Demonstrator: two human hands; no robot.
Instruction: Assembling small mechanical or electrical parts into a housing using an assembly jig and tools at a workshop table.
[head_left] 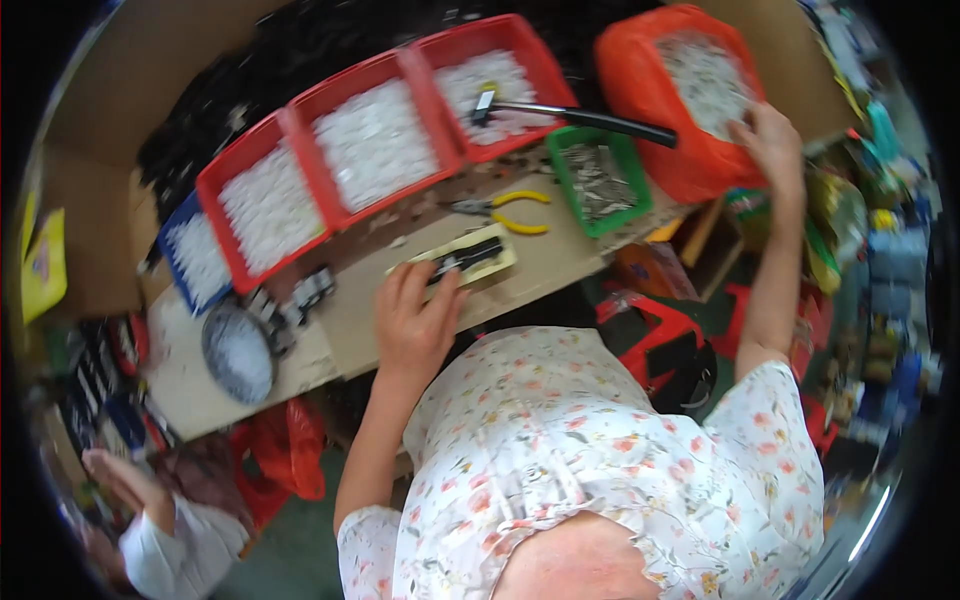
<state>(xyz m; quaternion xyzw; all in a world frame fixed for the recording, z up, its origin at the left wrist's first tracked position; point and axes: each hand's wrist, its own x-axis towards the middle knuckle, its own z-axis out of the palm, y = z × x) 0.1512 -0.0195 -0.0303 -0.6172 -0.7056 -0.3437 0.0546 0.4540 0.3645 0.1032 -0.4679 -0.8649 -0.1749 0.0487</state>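
My left hand [415, 318] rests at the left end of a cream block [492, 262] with a slim black part [470, 258] lying along its top. Its fingers are spread, and the fingertips touch the block and the near end of the part. On the far right, my right hand [772, 150] reaches to the rim of a red plastic bag [640, 75] full of small whitish, clear pieces [705, 85]. Its fingers curl in at the edge of these pieces, closed together; whatever they pinch is too small to make out.
Red bins [447, 150] of white pieces line the worktable [365, 325], with a blue bin [172, 240] at left. A hammer [600, 121] spans a bin, the green tray [595, 225] and the bag. Yellow-handled pliers [520, 212] and a round bowl [240, 385] lie nearer. Another person's hand [130, 485] is lower left.
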